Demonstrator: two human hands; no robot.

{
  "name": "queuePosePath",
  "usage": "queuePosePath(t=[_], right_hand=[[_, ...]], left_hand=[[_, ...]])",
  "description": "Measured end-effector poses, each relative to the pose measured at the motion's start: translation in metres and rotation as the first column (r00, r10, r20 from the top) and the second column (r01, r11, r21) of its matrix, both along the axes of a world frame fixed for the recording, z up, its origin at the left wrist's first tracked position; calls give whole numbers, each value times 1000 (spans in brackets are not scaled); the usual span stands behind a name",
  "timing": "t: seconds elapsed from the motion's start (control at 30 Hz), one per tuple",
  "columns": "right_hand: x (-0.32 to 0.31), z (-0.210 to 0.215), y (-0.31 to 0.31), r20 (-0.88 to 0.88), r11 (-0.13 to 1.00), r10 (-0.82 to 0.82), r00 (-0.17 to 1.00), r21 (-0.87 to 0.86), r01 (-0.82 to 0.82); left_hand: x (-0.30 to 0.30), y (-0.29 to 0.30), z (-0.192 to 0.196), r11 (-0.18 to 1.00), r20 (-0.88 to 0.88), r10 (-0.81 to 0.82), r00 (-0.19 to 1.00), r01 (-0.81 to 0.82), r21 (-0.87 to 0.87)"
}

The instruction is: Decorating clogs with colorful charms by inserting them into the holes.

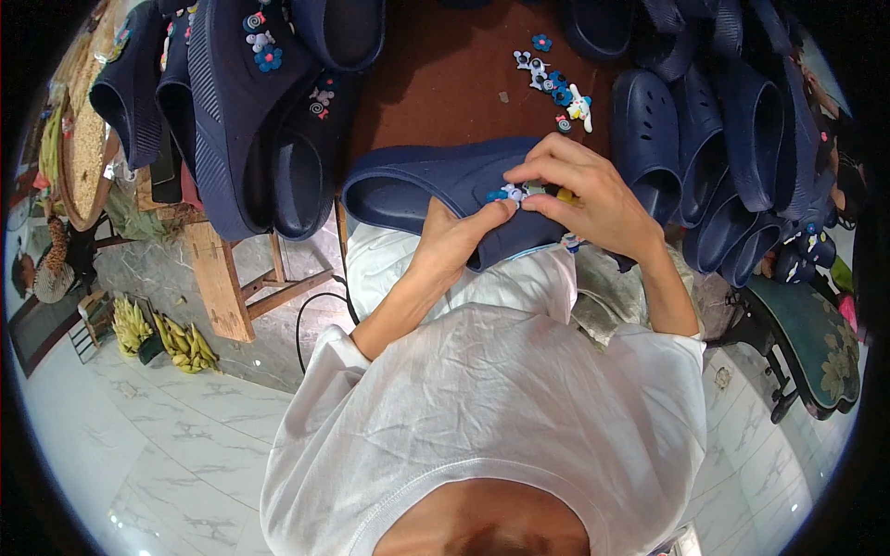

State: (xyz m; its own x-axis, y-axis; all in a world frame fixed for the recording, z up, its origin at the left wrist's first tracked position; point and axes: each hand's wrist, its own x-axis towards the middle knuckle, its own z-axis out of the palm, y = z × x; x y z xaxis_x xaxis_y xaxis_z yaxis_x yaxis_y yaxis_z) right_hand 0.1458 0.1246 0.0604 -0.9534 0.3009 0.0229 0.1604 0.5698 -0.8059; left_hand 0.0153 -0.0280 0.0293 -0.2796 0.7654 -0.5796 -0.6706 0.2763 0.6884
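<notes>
A navy blue clog (pixel 476 167) lies sideways across my lap at the table's near edge, its heel opening to the left. My left hand (pixel 443 243) grips its near side, with the thumb pressed beside a small blue and white shoe charm (pixel 508 195) on the upper. Over the toe part, my right hand (pixel 593 196) is closed in a pinch, thumb and forefinger at a pale charm (pixel 533 189). The fingers partly cover it. Further charms show under the right palm, one of them yellow.
Loose charms (pixel 556 85) lie on the brown tabletop (pixel 445 83). Navy clogs stand on both sides: charm-decorated ones (pixel 232 120) at left, plain ones (pixel 649 130) at right. A wooden stool (pixel 220 283), bananas (pixel 185 345) and a padded chair seat (pixel 807 343) are around me.
</notes>
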Motion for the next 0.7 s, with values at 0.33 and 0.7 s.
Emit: queuePosePath(t=[0.33,0.7], right_hand=[[42,-5,11,-99,802,-596,797,-119,585],[38,-11,-1,-164,699,-713,681,-245,672]], left_hand=[[-17,-1,4,983,370,178,912,-149,-106],[-40,10,20,892,641,317,699,-449,50]])
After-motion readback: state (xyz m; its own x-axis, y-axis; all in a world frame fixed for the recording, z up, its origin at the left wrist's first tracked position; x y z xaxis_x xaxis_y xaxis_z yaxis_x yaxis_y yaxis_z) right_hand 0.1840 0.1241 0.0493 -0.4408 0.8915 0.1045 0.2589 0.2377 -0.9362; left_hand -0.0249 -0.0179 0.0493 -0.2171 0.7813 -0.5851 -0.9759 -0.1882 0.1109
